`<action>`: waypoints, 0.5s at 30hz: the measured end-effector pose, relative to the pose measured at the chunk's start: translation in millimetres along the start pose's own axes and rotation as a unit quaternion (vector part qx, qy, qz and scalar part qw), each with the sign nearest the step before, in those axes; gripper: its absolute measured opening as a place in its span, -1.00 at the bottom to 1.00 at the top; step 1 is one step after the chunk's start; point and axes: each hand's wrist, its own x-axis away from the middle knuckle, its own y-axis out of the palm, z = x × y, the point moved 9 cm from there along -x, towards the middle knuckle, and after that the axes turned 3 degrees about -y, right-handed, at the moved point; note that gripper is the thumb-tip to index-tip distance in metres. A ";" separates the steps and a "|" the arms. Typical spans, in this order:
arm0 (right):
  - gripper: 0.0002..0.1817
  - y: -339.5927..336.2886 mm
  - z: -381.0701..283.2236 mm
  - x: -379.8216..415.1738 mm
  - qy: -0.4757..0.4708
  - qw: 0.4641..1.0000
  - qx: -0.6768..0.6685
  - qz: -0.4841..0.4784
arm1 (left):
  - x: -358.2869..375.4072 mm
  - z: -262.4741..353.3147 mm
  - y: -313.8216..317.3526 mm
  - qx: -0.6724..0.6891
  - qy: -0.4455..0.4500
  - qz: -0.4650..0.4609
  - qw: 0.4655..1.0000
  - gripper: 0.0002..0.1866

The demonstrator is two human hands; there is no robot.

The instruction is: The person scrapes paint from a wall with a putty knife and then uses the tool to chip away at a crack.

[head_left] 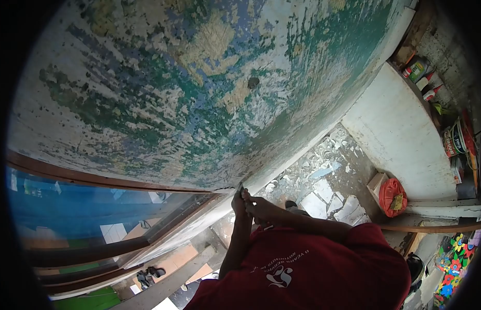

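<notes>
My left hand (239, 202) and my right hand (252, 204) are close together at the corner where the wall meets the window frame. Both have their fingers closed round something small and dark whose tip shows at the wall's edge; I cannot make out what it is. Above them spreads the wall (209, 103), its green, blue and white paint worn and scraped in patches, with a dark spot (253, 82) near its middle.
Broken tiles (333, 201) and pale flakes lie on the floor. A red bag (393, 198) stands at the right. Bottles (417, 71) and a paint bucket (454, 139) sit on a ledge. A brown-framed window (96, 181) is at the left, with sandals (150, 276) below.
</notes>
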 end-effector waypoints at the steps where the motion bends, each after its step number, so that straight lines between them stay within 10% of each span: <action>1: -0.82 0.7 2.0 -3.2 -0.015 1.000 -0.016 -0.016 | -10.6 -5.7 -7.0 -0.019 0.003 0.002 1.000 -0.75; 15: -0.64 -5.6 29.2 -20.0 -0.015 0.997 -0.077 -0.008 | -23.7 -4.2 -19.0 -0.052 0.004 0.005 0.999 -0.74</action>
